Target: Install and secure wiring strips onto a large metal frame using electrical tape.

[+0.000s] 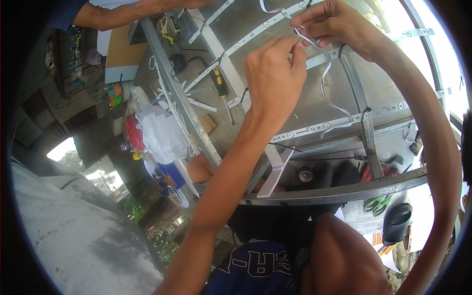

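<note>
Grey metal sign tray filling the upper frame, holding LED strips and a screwdriver, left hand and right hand both pinching a white wire at upper centre.

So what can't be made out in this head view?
- Where the white wire is pinched: hidden behind the left hand and right hand.
- The co-worker's arm: its hand is cut off by the top edge.
- The light strips: parts too small to read.
- The screwdriver tip: too small and blurred.
</note>
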Demonstrator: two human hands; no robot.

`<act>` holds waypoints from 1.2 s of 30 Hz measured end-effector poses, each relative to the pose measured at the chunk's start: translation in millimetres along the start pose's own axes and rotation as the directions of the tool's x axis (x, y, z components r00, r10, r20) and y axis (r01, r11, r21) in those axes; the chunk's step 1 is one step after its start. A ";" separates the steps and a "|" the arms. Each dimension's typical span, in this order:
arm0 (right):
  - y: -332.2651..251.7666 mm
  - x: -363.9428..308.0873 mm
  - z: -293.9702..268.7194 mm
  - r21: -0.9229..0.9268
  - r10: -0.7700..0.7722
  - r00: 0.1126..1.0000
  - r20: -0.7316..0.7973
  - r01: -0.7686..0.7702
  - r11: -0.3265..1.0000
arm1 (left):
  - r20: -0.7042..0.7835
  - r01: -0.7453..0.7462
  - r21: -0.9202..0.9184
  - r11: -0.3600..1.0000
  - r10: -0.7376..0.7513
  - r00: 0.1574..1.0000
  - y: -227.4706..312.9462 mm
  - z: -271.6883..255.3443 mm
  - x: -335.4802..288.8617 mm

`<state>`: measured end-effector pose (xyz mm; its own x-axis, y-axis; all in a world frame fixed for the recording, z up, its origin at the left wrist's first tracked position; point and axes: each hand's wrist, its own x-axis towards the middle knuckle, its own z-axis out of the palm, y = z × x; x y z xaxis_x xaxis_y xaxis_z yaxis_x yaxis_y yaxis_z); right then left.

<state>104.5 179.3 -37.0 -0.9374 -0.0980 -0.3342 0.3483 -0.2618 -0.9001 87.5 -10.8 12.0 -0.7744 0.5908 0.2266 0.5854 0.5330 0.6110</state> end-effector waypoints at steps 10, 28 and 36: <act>4.7 -0.5 -1.2 0.030 -0.028 1.000 0.011 0.028 0.999 | 0.229 0.513 -0.368 0.776 -0.459 0.858 -10.7 9.5 10.7; -3.0 -2.1 4.6 -0.065 -0.010 0.998 -0.055 0.006 0.998 | 0.091 0.299 0.037 0.953 -0.301 0.949 3.2 5.1 12.0; -3.3 -1.5 8.2 -0.103 -0.029 0.997 -0.067 0.022 0.994 | 0.164 0.404 -0.086 0.911 -0.387 0.908 -11.4 10.6 15.4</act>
<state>104.8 172.5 -31.3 -0.9452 -0.0253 -0.3256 0.3253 -0.1639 -0.9313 71.5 -1.4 0.5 -0.8898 0.4293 -0.1547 0.2000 0.6717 0.7133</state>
